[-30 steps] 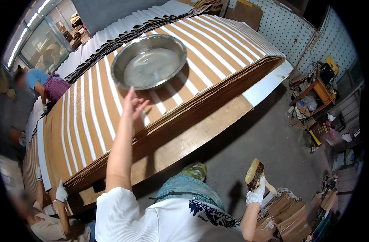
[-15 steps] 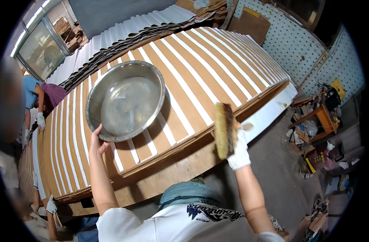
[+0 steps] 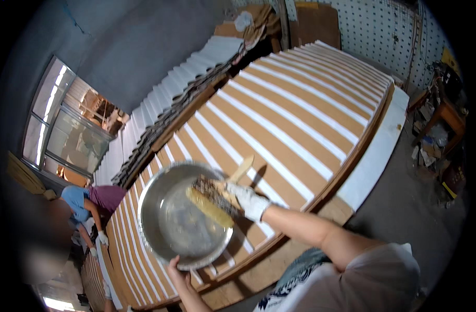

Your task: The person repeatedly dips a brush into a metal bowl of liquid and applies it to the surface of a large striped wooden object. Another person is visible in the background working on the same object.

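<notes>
A: What was the biggest thing there, and how far had work on it got?

B: The stack of brown sheets [image 3: 300,136] on the desk [image 3: 347,208], stretching beyond the left hand [image 3: 179,272] and the right hand [image 3: 251,202]. Its white strips already showed in spaced rows, but I couldn't tell whether anything had been spread on them.

A: Next in size?

B: The metal basin [image 3: 148,208], on the stack, just ahead of the left hand and to the left of the right hand. It held what looked like cloudy liquid [image 3: 179,229].

A: And the brush [image 3: 211,206]?

B: The gloved right hand was closed around it, with the bristles over the basin. Whether they were wet, I couldn't tell.

A: The left hand?

B: Bare, gripping the basin's near rim.

A: So what was done, what was left?

B: By my judgement, 1 basin and 1 brush had been brought together. The brush wasn't on the sheets yet, so any stroke there was still undone; how many remained, I couldn't say.
</notes>
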`<action>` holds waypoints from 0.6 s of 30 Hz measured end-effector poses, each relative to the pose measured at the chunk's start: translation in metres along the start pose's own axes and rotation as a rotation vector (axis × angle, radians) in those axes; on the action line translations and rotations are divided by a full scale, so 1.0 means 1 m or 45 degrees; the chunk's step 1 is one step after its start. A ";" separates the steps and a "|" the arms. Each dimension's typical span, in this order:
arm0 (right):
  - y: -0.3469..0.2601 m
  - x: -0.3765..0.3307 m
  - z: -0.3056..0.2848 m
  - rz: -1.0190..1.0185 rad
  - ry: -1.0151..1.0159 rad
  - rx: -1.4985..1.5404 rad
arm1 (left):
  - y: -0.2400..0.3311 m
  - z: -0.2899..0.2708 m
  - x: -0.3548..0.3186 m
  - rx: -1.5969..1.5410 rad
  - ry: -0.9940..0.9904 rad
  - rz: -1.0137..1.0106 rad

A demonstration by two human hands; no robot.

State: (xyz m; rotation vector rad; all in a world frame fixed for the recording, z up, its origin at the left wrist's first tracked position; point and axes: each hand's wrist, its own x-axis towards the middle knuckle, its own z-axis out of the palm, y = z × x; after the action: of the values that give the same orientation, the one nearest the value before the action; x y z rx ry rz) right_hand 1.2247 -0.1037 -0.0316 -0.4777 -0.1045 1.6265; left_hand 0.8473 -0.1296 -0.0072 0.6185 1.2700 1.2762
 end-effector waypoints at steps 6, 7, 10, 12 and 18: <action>-0.059 -0.013 -0.014 0.040 0.142 0.057 | -0.010 0.042 -0.039 -0.032 -0.011 0.054; -0.077 -0.018 -0.017 0.031 0.174 0.101 | -0.015 0.060 -0.050 -0.030 0.012 0.042; -0.128 0.005 -0.073 -0.207 -0.007 0.019 | -0.033 0.152 -0.071 -0.060 -0.037 -0.002; -0.181 -0.035 -0.049 -0.280 0.140 -0.201 | -0.047 0.196 -0.089 -0.118 -0.055 -0.031; -0.342 -0.085 -0.069 -0.509 0.164 -0.213 | -0.114 0.342 -0.097 -0.159 -0.234 -0.145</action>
State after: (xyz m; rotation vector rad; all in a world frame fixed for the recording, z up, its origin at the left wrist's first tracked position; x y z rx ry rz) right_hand 1.5713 -0.1588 0.0451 -0.6443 -0.2262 1.1972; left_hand 1.2193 -0.1512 0.0154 0.5533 1.0513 1.1667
